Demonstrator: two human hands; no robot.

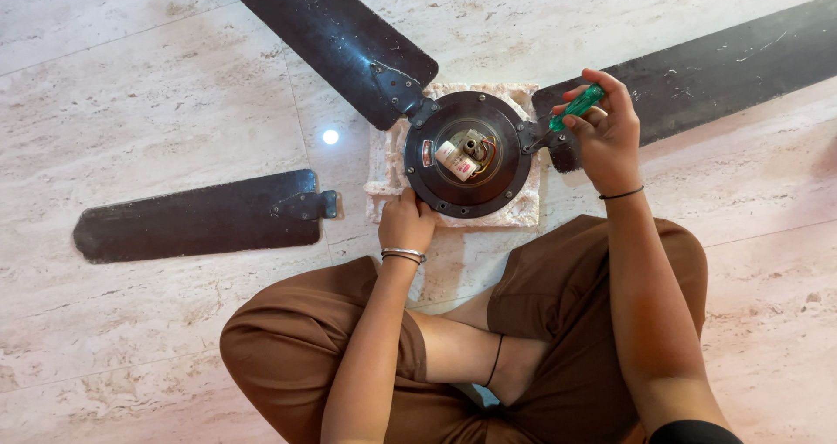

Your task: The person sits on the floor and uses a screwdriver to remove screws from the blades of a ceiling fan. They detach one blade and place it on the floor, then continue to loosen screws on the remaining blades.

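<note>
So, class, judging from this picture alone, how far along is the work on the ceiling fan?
Done: one blade lies detached on the floor, apart from the motor hub. In hand: the right hand holds a green-handled screwdriver at the right blade's bracket, while the left hand steadies the hub on its cloth pad. Left: the right blade and the upper blade remain attached.

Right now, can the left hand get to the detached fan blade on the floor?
Probably yes: the left hand rests on the motor housing, and the detached blade lies on open floor to its left, nothing between.
</note>
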